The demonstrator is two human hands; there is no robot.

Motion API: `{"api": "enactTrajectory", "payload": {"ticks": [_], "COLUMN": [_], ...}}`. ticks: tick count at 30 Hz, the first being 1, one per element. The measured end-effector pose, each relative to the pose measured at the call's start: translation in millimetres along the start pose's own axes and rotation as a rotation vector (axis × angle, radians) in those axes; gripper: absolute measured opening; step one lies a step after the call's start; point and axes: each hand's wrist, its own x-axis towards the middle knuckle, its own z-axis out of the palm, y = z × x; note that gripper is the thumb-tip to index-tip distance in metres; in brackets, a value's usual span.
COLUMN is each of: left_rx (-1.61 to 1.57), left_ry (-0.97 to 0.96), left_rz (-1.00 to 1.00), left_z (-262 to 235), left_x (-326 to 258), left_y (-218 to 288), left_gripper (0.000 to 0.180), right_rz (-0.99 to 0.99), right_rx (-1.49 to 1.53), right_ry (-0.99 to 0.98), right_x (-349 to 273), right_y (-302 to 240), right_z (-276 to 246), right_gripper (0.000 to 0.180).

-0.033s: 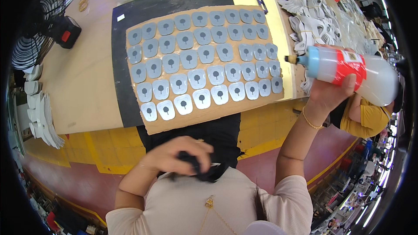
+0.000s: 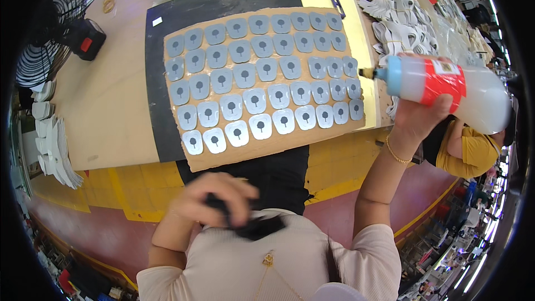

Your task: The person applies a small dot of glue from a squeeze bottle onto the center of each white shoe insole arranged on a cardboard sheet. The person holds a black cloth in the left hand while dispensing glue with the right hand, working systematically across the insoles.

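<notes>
My right hand (image 2: 415, 116) is raised at the right and grips a translucent white squeeze bottle (image 2: 446, 83) with a blue cap and red label. The bottle lies almost level, its nozzle pointing left beside the right edge of a brown cardboard sheet (image 2: 290, 144). Rows of several grey rounded pieces (image 2: 254, 100), each with a dark tree-shaped mark, cover the sheet. My left hand (image 2: 214, 198) is blurred near my chest, its fingers curled on a black thing (image 2: 259, 227) that I cannot identify.
The cardboard lies on a black mat (image 2: 157, 106) on a wooden table. A fan (image 2: 47, 42) and a black-and-red device (image 2: 86, 39) stand far left, with white stacks (image 2: 53, 150) below. White cut pieces (image 2: 398, 19) pile at the far right. A person's yellow sleeve (image 2: 468, 153) is at the right.
</notes>
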Motion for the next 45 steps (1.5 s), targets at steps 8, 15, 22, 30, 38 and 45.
{"api": "enactTrajectory", "payload": {"ticks": [8,15,22,30,38,45], "left_rx": [-0.179,-0.154,-0.101,-0.058,0.010,0.075], "left_ry": [0.940,1.124,1.308,1.331,1.304,1.303], "left_rz": [0.953,0.845,0.720,0.705,0.672,0.640], "left_z": [-71.7,-109.0,-102.9,-99.9,-98.1,-96.7], "left_x": [-110.5,-84.6,-56.4,-50.8,-49.3,-47.2], "left_y": [89.6,17.1,18.8,19.7,19.3,20.5], "left_gripper": [0.035,0.049,0.039,0.036,0.032,0.032], "right_rz": [0.090,0.012,-0.038,0.251,0.385,0.059], "right_rx": [-0.301,-0.485,-0.509,-0.204,0.254,-0.461], "right_ry": [-0.202,-0.238,-0.266,-0.275,-0.276,-0.157], "right_x": [8.2,6.7,7.3,11.4,23.1,-14.3], "right_y": [27.0,44.4,51.4,48.0,37.1,53.8], "right_z": [62.9,89.5,89.4,74.8,65.4,53.2], "right_gripper": [0.059,0.050,0.045,0.055,0.060,0.058]}}
